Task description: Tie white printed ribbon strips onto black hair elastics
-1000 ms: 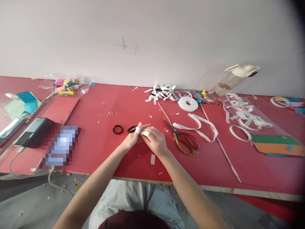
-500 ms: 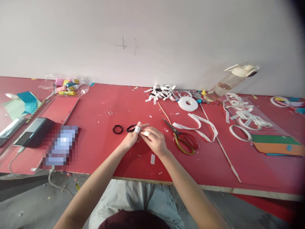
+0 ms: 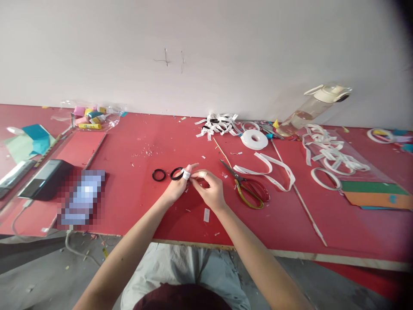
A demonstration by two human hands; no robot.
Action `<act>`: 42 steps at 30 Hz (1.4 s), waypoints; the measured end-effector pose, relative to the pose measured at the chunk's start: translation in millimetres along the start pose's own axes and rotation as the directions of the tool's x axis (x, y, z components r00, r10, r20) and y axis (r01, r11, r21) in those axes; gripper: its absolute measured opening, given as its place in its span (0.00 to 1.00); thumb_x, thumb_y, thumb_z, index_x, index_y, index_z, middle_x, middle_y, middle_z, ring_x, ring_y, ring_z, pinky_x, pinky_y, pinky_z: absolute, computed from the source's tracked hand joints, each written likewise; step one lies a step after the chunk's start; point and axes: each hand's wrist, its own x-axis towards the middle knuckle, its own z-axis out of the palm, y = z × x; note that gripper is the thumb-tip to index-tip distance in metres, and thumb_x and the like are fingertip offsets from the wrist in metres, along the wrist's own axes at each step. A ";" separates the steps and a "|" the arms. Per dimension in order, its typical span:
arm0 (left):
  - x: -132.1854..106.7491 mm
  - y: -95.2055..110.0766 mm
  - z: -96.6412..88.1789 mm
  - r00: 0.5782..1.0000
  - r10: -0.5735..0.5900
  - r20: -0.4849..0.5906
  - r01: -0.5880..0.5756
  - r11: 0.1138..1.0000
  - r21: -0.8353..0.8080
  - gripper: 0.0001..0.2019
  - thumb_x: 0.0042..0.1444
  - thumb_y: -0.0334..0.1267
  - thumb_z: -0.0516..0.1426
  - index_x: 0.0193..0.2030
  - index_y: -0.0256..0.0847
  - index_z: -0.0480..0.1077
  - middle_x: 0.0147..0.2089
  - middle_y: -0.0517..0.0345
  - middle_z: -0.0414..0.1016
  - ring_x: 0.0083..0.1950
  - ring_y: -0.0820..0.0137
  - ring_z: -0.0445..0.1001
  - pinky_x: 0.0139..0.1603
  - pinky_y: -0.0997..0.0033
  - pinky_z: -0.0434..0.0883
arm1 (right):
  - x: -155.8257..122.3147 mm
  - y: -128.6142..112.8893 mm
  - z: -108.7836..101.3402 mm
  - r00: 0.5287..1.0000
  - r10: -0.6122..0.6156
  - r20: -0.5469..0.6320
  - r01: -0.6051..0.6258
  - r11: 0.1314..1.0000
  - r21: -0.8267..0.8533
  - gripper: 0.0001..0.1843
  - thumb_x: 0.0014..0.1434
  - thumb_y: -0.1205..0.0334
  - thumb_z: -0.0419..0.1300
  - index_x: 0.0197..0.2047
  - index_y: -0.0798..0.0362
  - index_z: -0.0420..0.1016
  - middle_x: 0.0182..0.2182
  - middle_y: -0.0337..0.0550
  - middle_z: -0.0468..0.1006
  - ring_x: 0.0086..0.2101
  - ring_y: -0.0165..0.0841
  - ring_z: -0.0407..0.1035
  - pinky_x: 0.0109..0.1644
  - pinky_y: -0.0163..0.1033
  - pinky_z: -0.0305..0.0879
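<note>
My two hands meet at the middle of the red table. My left hand has its fingers closed and holds a black ring with a small white paper label wrapped round it. My right hand pinches at the label's end against the left fingers. A second black ring lies flat on the table just left of the held one. A loose white label lies near my right wrist.
Red-handled scissors and a white ribbon strip lie right of my hands. Behind are a tape roll, a heap of labelled rings, a tilted bottle and thin sticks. A black device sits left.
My right hand has turned a little, the fingers curling in toward the label. The held ring stays in place.
</note>
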 end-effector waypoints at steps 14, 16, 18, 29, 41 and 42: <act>1.3 7.5 -4.5 0.981 -0.061 0.186 0.121 0.934 -0.336 0.33 0.54 0.58 0.62 0.58 0.35 0.72 0.25 0.70 0.44 0.24 0.79 0.42 0.23 0.78 0.42 | -0.7 1.3 9.2 0.940 0.341 0.017 -0.307 0.822 0.480 0.11 0.60 0.58 0.64 0.30 0.53 0.68 0.35 0.42 0.78 0.28 0.28 0.71 0.24 0.32 0.64; 0.6 8.3 -5.0 0.979 -0.067 0.193 0.121 0.952 -0.281 0.33 0.54 0.59 0.61 0.59 0.35 0.71 0.24 0.70 0.45 0.23 0.79 0.41 0.22 0.77 0.42 | -1.0 2.9 10.7 0.912 0.410 0.027 -0.359 0.763 0.537 0.13 0.59 0.57 0.65 0.29 0.53 0.67 0.37 0.42 0.78 0.29 0.28 0.70 0.23 0.31 0.63; -0.6 8.7 -5.2 0.980 -0.041 0.196 0.081 0.977 -0.196 0.34 0.56 0.60 0.59 0.61 0.35 0.70 0.23 0.69 0.48 0.23 0.79 0.44 0.22 0.76 0.43 | -1.1 4.0 11.3 0.878 0.478 0.037 -0.397 0.681 0.616 0.13 0.57 0.57 0.67 0.30 0.53 0.67 0.37 0.41 0.77 0.29 0.27 0.70 0.24 0.30 0.64; 4.9 -3.7 -6.8 0.990 0.011 0.137 0.018 0.978 -0.210 0.43 0.61 0.69 0.42 0.69 0.35 0.61 0.21 0.68 0.51 0.21 0.76 0.51 0.23 0.75 0.46 | -6.0 -8.4 9.9 0.943 0.329 0.054 -0.321 0.853 0.412 0.09 0.64 0.55 0.61 0.43 0.50 0.77 0.39 0.43 0.75 0.27 0.25 0.68 0.26 0.31 0.70; 0.5 4.5 -9.2 0.990 0.080 0.120 -0.057 0.981 -0.185 0.35 0.59 0.56 0.59 0.67 0.36 0.64 0.23 0.70 0.48 0.23 0.78 0.45 0.24 0.74 0.46 | -4.5 -1.9 6.2 0.916 0.400 0.013 -0.371 0.837 0.403 0.11 0.65 0.52 0.60 0.40 0.52 0.73 0.30 0.39 0.75 0.23 0.25 0.68 0.26 0.31 0.71; 0.6 4.2 -9.3 0.991 0.065 0.116 -0.043 0.982 -0.185 0.35 0.59 0.57 0.58 0.67 0.36 0.64 0.23 0.70 0.48 0.23 0.78 0.45 0.24 0.74 0.47 | -4.4 -2.8 5.6 0.922 0.387 0.020 -0.362 0.843 0.397 0.10 0.65 0.53 0.60 0.40 0.51 0.73 0.32 0.40 0.75 0.23 0.25 0.68 0.26 0.32 0.71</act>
